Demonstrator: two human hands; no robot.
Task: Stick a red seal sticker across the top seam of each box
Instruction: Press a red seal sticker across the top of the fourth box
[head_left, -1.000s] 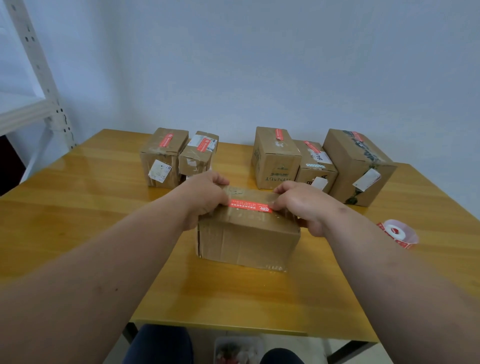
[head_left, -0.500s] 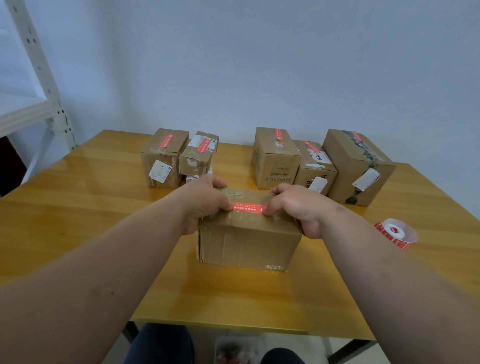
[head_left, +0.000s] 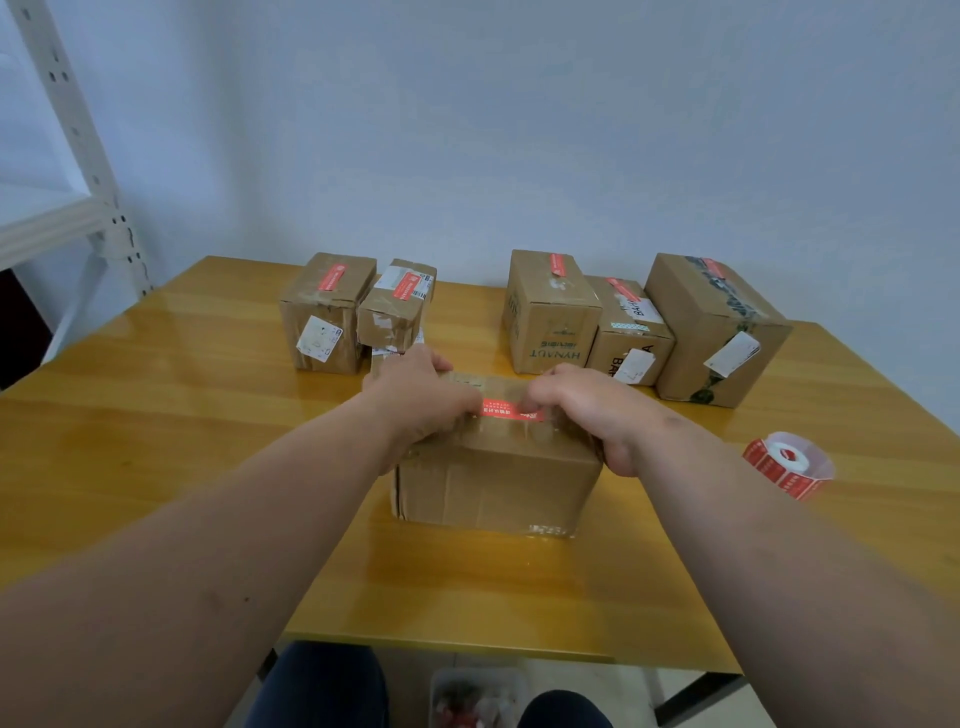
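hands closer over sticker

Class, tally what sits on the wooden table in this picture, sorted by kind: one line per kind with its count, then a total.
Cardboard boxes: 6, namely five at the back and the front box under both hands
Sticker rolls: 1
Total: 7

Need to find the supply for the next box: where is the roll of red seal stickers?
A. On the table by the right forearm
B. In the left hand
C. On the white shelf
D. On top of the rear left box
A: the roll of red seal stickers lies on the wooden table, right of the right forearm, apart from all boxes.
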